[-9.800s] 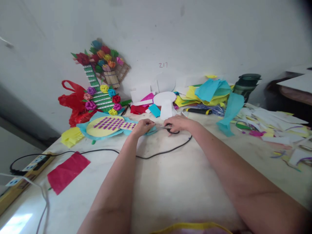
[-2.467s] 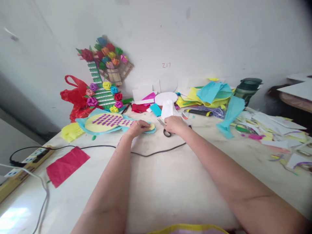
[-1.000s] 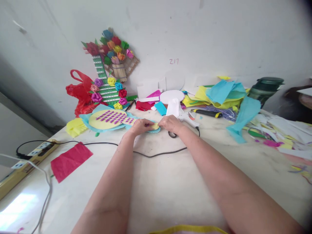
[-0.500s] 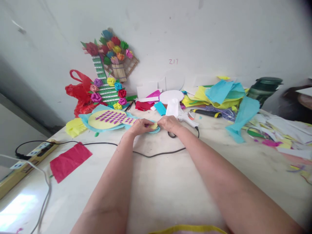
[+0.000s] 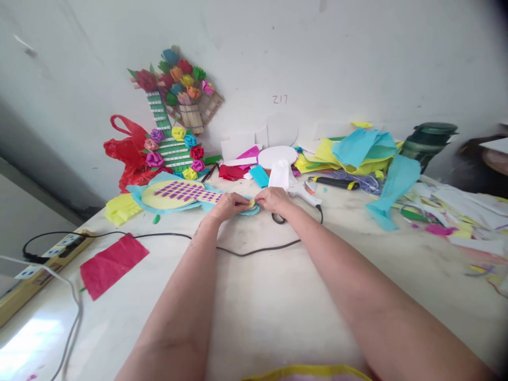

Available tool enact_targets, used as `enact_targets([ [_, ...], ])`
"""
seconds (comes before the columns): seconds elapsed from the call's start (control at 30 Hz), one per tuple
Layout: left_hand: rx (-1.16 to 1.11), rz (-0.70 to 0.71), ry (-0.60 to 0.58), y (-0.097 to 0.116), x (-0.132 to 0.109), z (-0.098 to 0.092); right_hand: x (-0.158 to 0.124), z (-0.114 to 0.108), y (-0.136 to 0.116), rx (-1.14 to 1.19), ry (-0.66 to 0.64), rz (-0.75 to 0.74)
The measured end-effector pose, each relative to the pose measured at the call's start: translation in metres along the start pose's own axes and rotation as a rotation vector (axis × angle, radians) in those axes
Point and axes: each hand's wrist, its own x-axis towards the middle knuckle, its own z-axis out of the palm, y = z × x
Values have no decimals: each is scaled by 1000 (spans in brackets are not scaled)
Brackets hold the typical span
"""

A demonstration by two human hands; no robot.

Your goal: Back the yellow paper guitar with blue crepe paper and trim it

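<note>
A guitar-shaped paper piece (image 5: 148, 196), pale yellow with purple woven strips and light blue crepe paper beneath, lies on the table. My left hand (image 5: 230, 205) is closed on its narrow right end, thumb and forefinger pinched at the yellow tip. Close by on the right, my right hand (image 5: 273, 200) pinches the edge of that same end. A small gap with yellow and blue paper shows between the fingertips. Behind my right hand is a white glue gun (image 5: 305, 194), its black cord crossing the table.
Flower-decorated green craft (image 5: 172, 153) and a red bag (image 5: 129, 148) stand at the back left. Crepe paper (image 5: 357, 151), a black-yellow cutter (image 5: 336, 183) and a dark green bottle (image 5: 428, 143) lie or stand right. A power strip (image 5: 47, 264) is left; a red sheet (image 5: 113, 264) lies nearby.
The view has shifted slightly. Both hands remain at the narrow end, with their fingertips slightly closer over the yellow tip, less of which shows.
</note>
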Motion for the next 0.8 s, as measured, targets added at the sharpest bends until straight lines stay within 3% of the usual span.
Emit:
enact_targets([
  [0.8,73,-5,96,-9,-1,5,-8,-10,-4,-130,-48,-186],
])
